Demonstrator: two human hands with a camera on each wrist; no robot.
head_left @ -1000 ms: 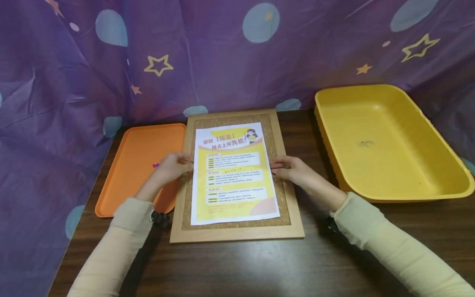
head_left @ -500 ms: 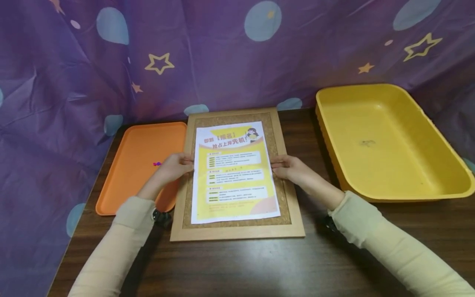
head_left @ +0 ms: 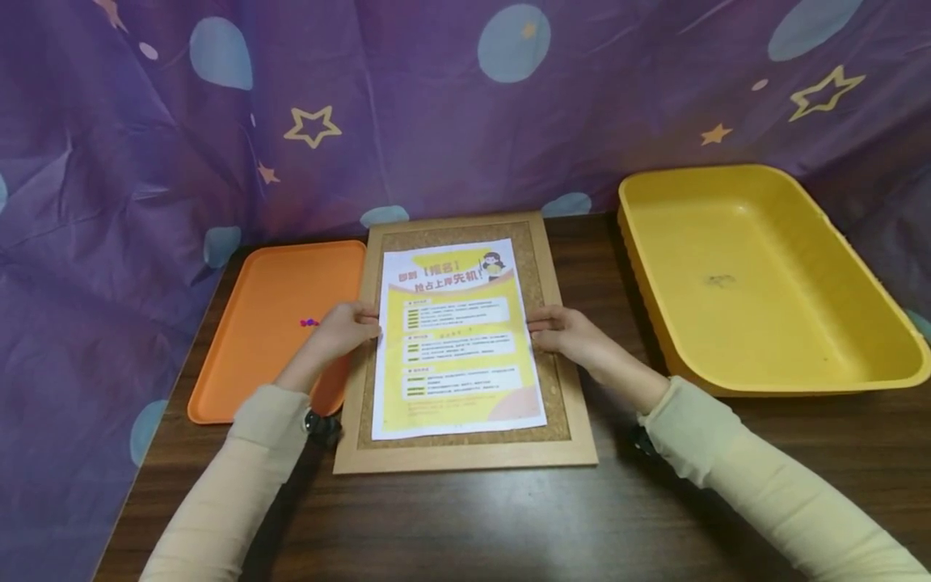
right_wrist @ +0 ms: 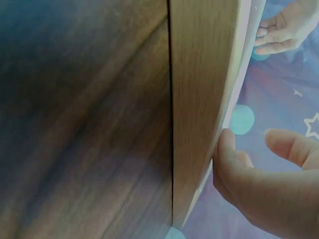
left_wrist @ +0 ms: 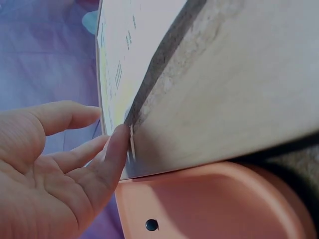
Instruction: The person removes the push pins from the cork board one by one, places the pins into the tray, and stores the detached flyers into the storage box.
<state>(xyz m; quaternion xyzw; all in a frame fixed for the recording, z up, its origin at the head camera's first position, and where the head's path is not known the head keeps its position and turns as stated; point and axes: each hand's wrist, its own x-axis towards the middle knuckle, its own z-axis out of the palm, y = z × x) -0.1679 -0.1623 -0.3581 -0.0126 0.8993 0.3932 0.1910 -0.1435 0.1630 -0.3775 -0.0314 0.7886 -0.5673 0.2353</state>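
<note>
**Both hands at the sheet's side edges on the cork board**

Purple star-and-dot cloth (head_left: 436,121) hangs behind a dark wooden table (head_left: 473,525). Right of the board sits a deep yellow plastic tub (head_left: 858,242). At the centre lies the wood-framed cork board (head_left: 465,457), its long axis running away from the person. Left of the board is a flat orange tray (head_left: 262,323). On the cork rests a yellow-and-white printed paper sheet (head_left: 458,339), lengthwise like the board. The left hand (head_left: 342,330) touches its left edge, the right hand (head_left: 570,330) its right edge, both level, fingers loosely extended, equally near.
</note>
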